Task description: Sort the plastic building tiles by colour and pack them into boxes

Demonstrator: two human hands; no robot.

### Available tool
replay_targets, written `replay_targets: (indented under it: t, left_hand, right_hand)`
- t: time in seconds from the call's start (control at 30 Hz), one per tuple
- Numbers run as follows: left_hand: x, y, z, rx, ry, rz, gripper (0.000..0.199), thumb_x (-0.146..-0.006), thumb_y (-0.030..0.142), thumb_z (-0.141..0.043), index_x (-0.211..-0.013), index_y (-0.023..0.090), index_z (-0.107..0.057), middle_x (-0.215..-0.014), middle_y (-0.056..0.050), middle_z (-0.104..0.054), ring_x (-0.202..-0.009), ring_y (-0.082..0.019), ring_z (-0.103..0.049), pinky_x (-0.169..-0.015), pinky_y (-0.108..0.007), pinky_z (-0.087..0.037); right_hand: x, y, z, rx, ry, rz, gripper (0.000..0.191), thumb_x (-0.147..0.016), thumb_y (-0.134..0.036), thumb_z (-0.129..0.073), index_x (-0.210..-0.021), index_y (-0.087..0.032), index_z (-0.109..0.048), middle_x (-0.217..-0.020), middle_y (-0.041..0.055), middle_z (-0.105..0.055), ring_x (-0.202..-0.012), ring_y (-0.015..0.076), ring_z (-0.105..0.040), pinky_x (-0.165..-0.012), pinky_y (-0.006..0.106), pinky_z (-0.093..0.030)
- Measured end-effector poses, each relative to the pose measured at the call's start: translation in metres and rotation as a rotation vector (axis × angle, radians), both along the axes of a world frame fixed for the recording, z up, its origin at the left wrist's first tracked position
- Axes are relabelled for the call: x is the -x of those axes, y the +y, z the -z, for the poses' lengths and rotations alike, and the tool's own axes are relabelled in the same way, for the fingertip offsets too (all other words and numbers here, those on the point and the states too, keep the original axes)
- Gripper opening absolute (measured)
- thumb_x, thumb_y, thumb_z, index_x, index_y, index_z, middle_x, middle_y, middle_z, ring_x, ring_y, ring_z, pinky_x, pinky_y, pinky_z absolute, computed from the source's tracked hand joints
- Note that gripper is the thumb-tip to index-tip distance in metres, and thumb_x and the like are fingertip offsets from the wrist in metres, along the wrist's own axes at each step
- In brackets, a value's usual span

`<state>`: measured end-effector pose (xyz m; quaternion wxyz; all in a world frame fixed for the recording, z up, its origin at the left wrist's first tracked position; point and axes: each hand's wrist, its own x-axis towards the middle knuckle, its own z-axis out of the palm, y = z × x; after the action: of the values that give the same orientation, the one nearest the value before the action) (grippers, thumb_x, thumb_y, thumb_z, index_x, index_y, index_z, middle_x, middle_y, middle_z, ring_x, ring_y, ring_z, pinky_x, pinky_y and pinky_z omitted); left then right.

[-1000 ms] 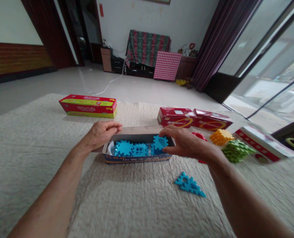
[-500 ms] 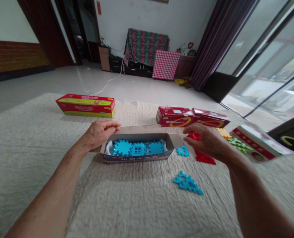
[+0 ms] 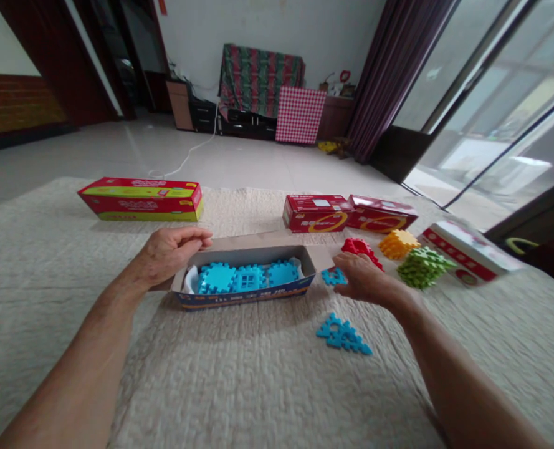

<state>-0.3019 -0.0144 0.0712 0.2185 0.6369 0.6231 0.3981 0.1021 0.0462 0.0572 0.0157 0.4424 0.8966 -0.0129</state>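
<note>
A dark blue cardboard box (image 3: 246,300) with raised flaps stands on the quilted mat, holding several light blue toothed building pieces (image 3: 250,279) and some white wrapping. At its back left corner, my left hand (image 3: 167,254) is closed on the edge, fingers together. To the right of the box, my right hand (image 3: 367,276) is open, thumb and fingers apart around a blue square piece (image 3: 331,277) that it partly covers. Nearer to me lies a blue triangular piece (image 3: 343,335). Just beyond the right hand sits a stack of red pieces (image 3: 358,247), partly hidden.
Yellow pieces (image 3: 398,244) and green pieces (image 3: 424,267) are stacked at right, beside a white-and-red box (image 3: 473,251). Two dark red boxes (image 3: 316,214) stand behind. A red-and-yellow-green long box (image 3: 143,201) is at back left. All rest on the quilted mat (image 3: 239,386).
My right hand has come down and toward the blue square piece, uncovering the yellow and green stacks. My left hand stays at the box corner. The whole view has shifted slightly.
</note>
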Motion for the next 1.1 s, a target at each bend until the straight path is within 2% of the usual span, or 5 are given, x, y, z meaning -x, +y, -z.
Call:
replay_targets:
  t: [0.23, 0.47, 0.63, 0.83, 1.1]
  left_hand:
    - [-0.003, -0.002, -0.004, -0.006, -0.021, 0.017, 0.031, -0.076, 0.035, -0.058, -0.097, 0.018, -0.074, -0.089, -0.005, -0.077, -0.085, -0.021, -0.072, -0.088, -0.037, -0.056]
    - [-0.003, -0.001, -0.003, -0.06, -0.044, 0.044, 0.029, -0.078, 0.028, -0.053, -0.095, 0.016, -0.073, -0.087, -0.005, -0.076, -0.083, -0.019, -0.071, -0.085, -0.036, -0.057]
    - [-0.006, -0.001, -0.004, -0.08, -0.09, 0.048, 0.029, -0.078, 0.026, -0.051, -0.092, 0.014, -0.073, -0.083, -0.007, -0.076, -0.077, -0.019, -0.071, -0.079, -0.036, -0.059]
    - [-0.003, 0.0, -0.001, -0.089, -0.074, 0.068, 0.028, -0.079, 0.023, -0.051, -0.095, 0.014, -0.073, -0.086, -0.007, -0.076, -0.078, -0.018, -0.071, -0.078, -0.035, -0.058]
    - [-0.005, -0.002, -0.004, -0.102, -0.045, 0.074, 0.027, -0.079, 0.023, -0.051, -0.094, 0.014, -0.073, -0.087, -0.007, -0.076, -0.08, -0.017, -0.07, -0.081, -0.035, -0.057]
  right_hand:
    - [-0.003, 0.002, -0.003, -0.002, 0.017, 0.02, 0.021, -0.072, -0.019, -0.062, -0.093, -0.018, -0.064, -0.098, 0.0132, -0.065, -0.089, 0.0274, -0.064, -0.079, 0.041, -0.05]
    - [-0.006, -0.004, -0.054, -0.178, 0.28, 0.033, 0.028, -0.076, -0.034, -0.061, -0.1, -0.02, -0.062, -0.1, 0.0151, -0.065, -0.085, 0.0315, -0.063, -0.074, 0.046, -0.05]
    - [0.048, -0.03, -0.078, -0.13, 0.391, -0.147, 0.028, -0.081, -0.037, -0.06, -0.105, -0.023, -0.061, -0.104, 0.009, -0.066, -0.084, 0.0242, -0.063, -0.074, 0.04, -0.049]
    - [0.118, -0.038, -0.079, 0.076, 0.337, -0.319, 0.025, -0.076, -0.024, -0.064, -0.101, -0.018, -0.064, -0.099, 0.0066, -0.065, -0.083, 0.0175, -0.061, -0.075, 0.031, -0.047]
    - [0.142, -0.029, -0.073, 0.1, 0.244, -0.397, 0.031, -0.072, -0.02, -0.065, -0.103, -0.019, -0.065, -0.102, 0.007, -0.065, -0.085, 0.0177, -0.061, -0.074, 0.03, -0.046]
